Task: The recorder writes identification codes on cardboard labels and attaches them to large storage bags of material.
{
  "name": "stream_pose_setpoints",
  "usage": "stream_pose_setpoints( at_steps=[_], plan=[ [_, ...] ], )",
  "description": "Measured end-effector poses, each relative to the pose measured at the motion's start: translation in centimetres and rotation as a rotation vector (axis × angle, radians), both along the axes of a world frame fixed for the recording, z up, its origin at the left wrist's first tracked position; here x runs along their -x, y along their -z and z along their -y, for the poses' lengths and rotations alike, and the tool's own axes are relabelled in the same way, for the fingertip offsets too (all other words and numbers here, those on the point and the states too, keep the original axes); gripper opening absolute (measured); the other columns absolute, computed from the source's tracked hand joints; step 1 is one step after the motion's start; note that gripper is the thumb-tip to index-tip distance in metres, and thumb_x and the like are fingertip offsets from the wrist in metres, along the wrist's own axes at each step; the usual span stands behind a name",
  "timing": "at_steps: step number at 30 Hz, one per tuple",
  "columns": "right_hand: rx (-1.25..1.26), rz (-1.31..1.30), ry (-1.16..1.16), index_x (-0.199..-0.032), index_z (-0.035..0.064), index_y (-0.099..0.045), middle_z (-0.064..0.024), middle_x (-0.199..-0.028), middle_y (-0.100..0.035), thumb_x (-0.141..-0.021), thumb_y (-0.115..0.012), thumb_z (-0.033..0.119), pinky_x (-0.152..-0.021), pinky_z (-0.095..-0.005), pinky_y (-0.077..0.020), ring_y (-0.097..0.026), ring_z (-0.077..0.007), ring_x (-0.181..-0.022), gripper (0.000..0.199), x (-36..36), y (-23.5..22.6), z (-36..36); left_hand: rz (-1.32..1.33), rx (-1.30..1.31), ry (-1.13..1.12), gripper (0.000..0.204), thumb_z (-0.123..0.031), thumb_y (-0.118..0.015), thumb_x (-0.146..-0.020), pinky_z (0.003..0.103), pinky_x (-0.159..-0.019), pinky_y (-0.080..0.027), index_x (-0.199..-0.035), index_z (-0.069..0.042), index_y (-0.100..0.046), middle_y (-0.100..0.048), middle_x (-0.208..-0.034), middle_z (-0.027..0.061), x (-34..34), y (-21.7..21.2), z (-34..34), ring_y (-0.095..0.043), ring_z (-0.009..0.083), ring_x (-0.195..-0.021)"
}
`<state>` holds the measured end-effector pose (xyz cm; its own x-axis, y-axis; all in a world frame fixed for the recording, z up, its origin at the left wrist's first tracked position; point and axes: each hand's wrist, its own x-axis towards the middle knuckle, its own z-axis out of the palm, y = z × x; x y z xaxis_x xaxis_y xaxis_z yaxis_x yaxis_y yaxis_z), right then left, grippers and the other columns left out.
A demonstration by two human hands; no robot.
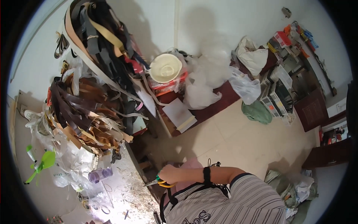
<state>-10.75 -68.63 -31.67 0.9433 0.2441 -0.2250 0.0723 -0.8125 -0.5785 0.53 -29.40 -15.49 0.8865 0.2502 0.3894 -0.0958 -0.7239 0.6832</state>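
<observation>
My right hand (168,174) is closed around the handles of a pair of scissors (151,183). Yellow and green show on the handles, and the metal blades point left, over the edge of the worktable (128,179). A black band (207,175) circles my right wrist. My left hand does not show; a small pinkish shape at the bottom edge is too cut off to make out. Scraps litter the brightly lit tabletop. A clear purple bottle-like container (100,174) lies on it, near a thin dark tool (126,214).
Brown strap bundles (78,112) pile on the table's far end; more straps (100,37) hang above. A green-bladed fan (43,164) stands left. Beyond are a cream basin (165,68), plastic bags (203,89), a dark red table (227,95) and a green bag (257,112) on the floor.
</observation>
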Motion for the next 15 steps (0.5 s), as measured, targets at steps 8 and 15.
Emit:
stream_pose_setpoints(
  at_steps=[8,15],
  plan=[
    [0.000,-0.335,-0.004,-0.067,0.0028,-0.065,-0.0160,-0.068,-0.063,-0.054,-0.066,0.017,-0.058,-0.0406,-0.0506,-0.064,-0.0343,-0.067,0.019,8.1,-1.1,4.1,0.072,-0.069,0.056,0.034,-0.014,-0.056,-0.084,0.028,-0.056,-0.049,-0.114,0.001,-0.056,-0.059,-0.073,0.0086,4.6,-0.4,2.4,-0.057,0.0162,-0.065],
    [-0.061,-0.212,0.012,-0.070,0.0034,-0.064,-0.0159,-0.068,-0.063,-0.056,-0.067,0.017,-0.058,-0.0427,-0.0504,-0.063,-0.0355,-0.067,0.020,8.7,-2.0,8.3,0.234,-0.532,0.113,0.048,-0.005,-0.054,-0.071,0.025,-0.056,-0.046,-0.118,0.000,-0.055,-0.059,-0.073,0.0087,7.1,-3.1,7.1,-0.054,0.0178,-0.065]
  ],
)
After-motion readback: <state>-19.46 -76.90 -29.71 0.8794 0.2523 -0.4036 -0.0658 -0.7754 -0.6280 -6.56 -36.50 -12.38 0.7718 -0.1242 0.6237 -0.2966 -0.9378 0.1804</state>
